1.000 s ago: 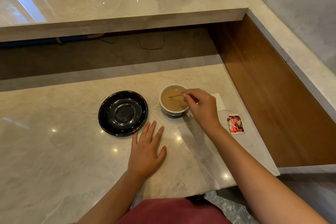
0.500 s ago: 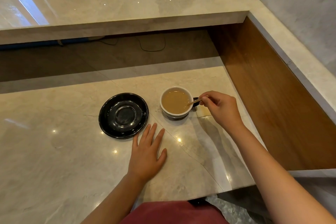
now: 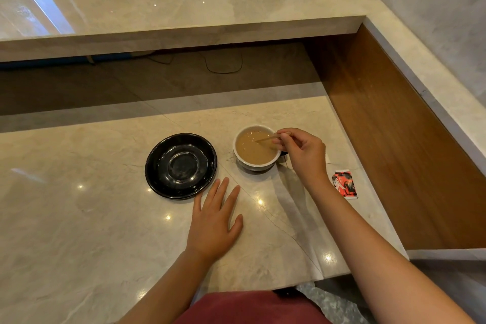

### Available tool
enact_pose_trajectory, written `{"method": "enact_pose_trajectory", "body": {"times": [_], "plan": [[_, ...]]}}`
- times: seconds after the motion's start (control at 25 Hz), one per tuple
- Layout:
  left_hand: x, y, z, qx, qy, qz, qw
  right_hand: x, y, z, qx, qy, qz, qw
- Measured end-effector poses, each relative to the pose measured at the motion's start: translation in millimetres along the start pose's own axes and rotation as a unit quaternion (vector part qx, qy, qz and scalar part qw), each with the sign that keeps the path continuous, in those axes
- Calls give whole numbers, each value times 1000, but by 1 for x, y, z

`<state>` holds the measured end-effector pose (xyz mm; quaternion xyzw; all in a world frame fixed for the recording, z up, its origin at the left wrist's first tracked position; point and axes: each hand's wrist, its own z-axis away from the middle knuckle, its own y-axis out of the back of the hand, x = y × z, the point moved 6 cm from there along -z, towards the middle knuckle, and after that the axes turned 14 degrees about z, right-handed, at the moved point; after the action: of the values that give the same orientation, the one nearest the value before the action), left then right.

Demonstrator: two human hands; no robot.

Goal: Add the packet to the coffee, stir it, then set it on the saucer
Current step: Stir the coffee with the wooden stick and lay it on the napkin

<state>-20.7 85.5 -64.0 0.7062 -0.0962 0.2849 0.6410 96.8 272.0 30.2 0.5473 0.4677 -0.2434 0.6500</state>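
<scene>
A white cup (image 3: 256, 166) of light-brown milky coffee stands on the marble counter, right of an empty black saucer (image 3: 181, 165). My right hand (image 3: 302, 152) hovers at the cup's right rim, fingers pinched on a thin wooden stirrer (image 3: 268, 137) whose tip dips into the coffee. My left hand (image 3: 214, 221) lies flat on the counter, fingers spread, just below and to the right of the saucer, holding nothing. A red and black packet (image 3: 344, 184) lies on the counter to the right of my right wrist.
A raised marble ledge (image 3: 184, 31) runs across the back, with cables in the gap beneath it. A wooden side panel (image 3: 394, 139) walls the counter on the right. The counter's front edge (image 3: 334, 275) ends close to my lap.
My right hand swung from over the cup out past its right rim, then back to the rim with the stirrer in the coffee. My left hand stayed flat.
</scene>
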Motion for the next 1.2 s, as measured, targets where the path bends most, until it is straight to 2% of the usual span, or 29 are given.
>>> {"method": "enact_pose_trajectory", "body": {"times": [0.16,0.4,0.48,0.64,0.8,1.2], "plan": [[0,1,0,0,0,-2,1000,-7,18,0,22,66,101,992],[1,2,0,2,-2,7,1000,-19,25,12,-23,151,238,959],[1,2,0,2,-3,8,1000,-22,24,16,-39,150,233,960],[0,1,0,2,-3,3,1000,-19,14,19,-53,81,138,986],[0,1,-1,2,-4,3,1000,-26,-7,17,-56,51,78,994],[-1,0,0,1,0,-1,1000,-37,8,-4,-19,130,213,968]]}}
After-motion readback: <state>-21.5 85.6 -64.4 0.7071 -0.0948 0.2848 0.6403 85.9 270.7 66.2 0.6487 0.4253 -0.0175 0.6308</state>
